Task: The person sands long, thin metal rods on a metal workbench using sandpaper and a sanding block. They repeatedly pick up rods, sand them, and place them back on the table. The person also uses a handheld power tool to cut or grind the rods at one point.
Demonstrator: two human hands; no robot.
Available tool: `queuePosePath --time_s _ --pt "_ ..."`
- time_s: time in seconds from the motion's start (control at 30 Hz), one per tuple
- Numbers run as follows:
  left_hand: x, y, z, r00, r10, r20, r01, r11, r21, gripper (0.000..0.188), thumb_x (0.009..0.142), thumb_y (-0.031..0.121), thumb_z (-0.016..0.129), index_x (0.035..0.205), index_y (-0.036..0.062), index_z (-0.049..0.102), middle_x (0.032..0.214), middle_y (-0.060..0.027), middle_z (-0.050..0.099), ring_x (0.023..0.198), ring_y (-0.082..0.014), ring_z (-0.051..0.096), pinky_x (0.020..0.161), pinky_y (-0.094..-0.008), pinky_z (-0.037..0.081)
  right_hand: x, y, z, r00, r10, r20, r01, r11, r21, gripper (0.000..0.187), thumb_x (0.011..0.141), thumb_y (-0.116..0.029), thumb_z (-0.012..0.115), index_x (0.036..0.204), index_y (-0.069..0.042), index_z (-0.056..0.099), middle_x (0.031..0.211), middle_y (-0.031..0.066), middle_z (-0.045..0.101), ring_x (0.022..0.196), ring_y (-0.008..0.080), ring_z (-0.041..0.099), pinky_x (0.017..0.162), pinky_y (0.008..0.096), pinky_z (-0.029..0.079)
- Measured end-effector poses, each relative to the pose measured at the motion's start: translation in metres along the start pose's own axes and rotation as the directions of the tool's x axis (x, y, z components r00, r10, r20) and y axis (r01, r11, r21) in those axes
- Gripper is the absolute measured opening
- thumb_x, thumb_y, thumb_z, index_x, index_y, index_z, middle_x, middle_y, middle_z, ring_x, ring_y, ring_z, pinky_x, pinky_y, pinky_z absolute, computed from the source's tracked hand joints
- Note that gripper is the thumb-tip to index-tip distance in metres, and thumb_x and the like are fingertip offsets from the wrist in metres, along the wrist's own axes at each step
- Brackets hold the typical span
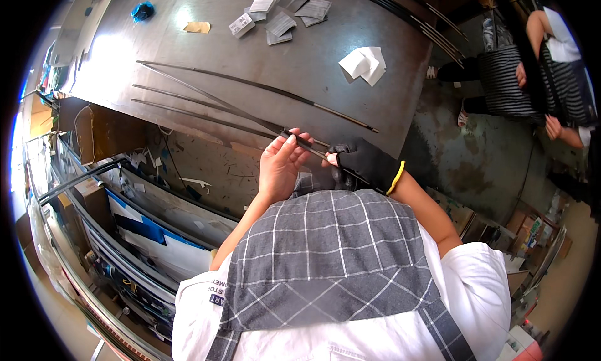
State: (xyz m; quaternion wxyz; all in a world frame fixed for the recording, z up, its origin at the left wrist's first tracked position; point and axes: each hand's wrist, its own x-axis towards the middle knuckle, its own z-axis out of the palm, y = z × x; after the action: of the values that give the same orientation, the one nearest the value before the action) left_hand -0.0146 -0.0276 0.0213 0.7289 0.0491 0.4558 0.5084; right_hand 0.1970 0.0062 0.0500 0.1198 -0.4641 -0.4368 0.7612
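A long thin black strip (219, 103) runs from the far left of the metal table (325, 54) to its near edge. My bare left hand (280, 164) pinches its near end with the fingertips. My right hand (363, 164), in a black fingerless glove with a yellow cuff, grips the same end just to the right. Three similar black strips (263, 88) lie side by side on the table beyond my hands.
Several small grey packets (282, 16) and folded white paper (364, 63) lie on the far table, with a blue object (143, 11) at the far left. More strips (413, 20) rest along the right edge. A person in stripes (551, 67) sits at right. Shelves (125, 223) stand at left.
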Motion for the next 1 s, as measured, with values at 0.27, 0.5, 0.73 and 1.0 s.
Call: queuePosePath --time_s 0.27,0.5,0.73,1.0 --pt "-0.003 0.004 -0.003 1.000 0.015 0.007 -0.015 1.000 -0.026 0.021 0.098 0.014 0.057 0.115 0.0028 0.058 0.111 -0.0126 0.067 0.102 -0.0221 0.067 0.082 -0.0314 0.057 0.001 -0.001 -0.004 0.996 0.042 0.076 -0.050 0.993 0.104 0.020 0.088 -0.017 0.067 0.096 0.001 0.068 0.072 0.0034 0.064 0.064 0.0079 0.058 0.060 0.0252 0.046" --pt "0.000 0.005 -0.007 0.999 0.042 -0.011 -0.042 0.999 -0.025 0.017 0.098 0.014 0.057 0.111 0.0042 0.059 0.109 -0.0122 0.068 0.100 -0.0225 0.067 0.082 -0.0320 0.055 0.010 0.020 -0.001 0.998 -0.066 0.011 0.064 0.993 0.098 0.022 0.090 -0.019 0.063 0.095 0.001 0.071 0.080 0.0040 0.068 0.074 0.0093 0.058 0.066 0.0256 0.045" --pt "0.004 0.003 -0.010 0.997 0.075 -0.011 -0.075 0.997 -0.024 0.010 0.098 0.014 0.057 0.105 0.0064 0.058 0.104 -0.0106 0.068 0.096 -0.0210 0.068 0.080 -0.0307 0.055 0.012 0.012 0.000 0.999 -0.042 -0.020 0.045 0.990 0.137 0.022 0.087 -0.016 0.067 0.101 0.001 0.070 0.081 0.0043 0.068 0.077 0.0087 0.058 0.068 0.0244 0.046" --pt "0.018 -0.004 -0.016 0.995 0.088 -0.042 -0.087 0.996 0.028 0.009 0.098 0.015 0.057 0.104 0.0075 0.058 0.104 -0.0104 0.067 0.095 -0.0193 0.067 0.079 -0.0288 0.053 0.024 0.019 -0.007 0.995 -0.097 -0.032 0.096 0.995 -0.038 0.019 0.084 -0.016 0.070 0.094 -0.001 0.068 0.080 0.0067 0.068 0.074 0.0118 0.061 0.067 0.0286 0.048"
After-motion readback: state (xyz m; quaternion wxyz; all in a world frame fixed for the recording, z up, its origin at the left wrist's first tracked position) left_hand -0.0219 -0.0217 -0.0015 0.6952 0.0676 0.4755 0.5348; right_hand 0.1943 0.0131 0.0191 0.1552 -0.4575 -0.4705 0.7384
